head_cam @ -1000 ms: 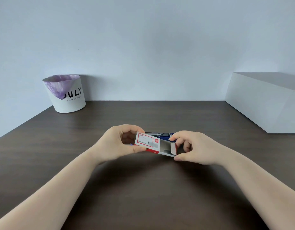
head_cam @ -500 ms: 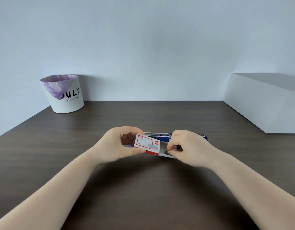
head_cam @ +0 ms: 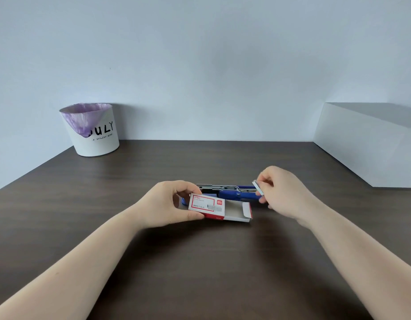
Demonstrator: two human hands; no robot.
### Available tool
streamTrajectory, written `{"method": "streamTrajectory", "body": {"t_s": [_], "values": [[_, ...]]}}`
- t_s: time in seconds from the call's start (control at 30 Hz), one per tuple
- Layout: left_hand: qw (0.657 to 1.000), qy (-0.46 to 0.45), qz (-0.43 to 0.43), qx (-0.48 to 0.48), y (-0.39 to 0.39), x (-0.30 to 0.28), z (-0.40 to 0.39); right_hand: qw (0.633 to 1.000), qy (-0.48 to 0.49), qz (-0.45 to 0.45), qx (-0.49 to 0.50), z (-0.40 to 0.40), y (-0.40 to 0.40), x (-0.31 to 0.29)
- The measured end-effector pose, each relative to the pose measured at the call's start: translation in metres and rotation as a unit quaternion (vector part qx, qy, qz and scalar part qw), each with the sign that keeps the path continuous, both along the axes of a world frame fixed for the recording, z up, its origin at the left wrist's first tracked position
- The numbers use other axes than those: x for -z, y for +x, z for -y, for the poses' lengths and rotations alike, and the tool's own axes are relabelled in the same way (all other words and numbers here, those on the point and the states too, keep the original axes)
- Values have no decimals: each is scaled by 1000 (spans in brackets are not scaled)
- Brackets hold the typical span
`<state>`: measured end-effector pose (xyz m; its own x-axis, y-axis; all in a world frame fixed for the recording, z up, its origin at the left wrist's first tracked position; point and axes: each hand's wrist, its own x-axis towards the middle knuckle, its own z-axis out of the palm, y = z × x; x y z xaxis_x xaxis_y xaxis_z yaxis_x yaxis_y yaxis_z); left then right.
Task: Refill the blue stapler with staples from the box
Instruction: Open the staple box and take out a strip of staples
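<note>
a dark brown wood-grain table (head_cam: 199, 262) fills the near and middle of the scene and runs back to a pale wall. at its far left corner stands a white bin (head_cam: 93, 132) with black lettering and a purple liner, and along the far right edge sits a large white block (head_cam: 366, 148). near the middle lies an opened blue stapler (head_cam: 232, 192), stretched left to right with its metal channel showing, well apart from both the bin and the block.
</note>
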<state>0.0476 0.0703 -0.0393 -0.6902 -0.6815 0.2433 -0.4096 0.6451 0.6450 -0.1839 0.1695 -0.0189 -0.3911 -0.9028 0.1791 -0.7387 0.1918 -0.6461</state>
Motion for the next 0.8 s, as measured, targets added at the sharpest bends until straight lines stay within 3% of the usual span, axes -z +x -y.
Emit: {"method": "streamTrajectory", "body": {"t_s": [0.1, 0.4, 0.8], "values": [[1000, -17, 14, -4, 0, 0, -3, 994, 75, 74, -24, -5, 1, 2], [999, -10, 35, 4, -2, 5, -1, 980, 65, 167, -91, -3, 15, 6], [998, -13, 53, 15, -6, 8, -4, 974, 53, 196, -98, -1, 23, 12]]}}
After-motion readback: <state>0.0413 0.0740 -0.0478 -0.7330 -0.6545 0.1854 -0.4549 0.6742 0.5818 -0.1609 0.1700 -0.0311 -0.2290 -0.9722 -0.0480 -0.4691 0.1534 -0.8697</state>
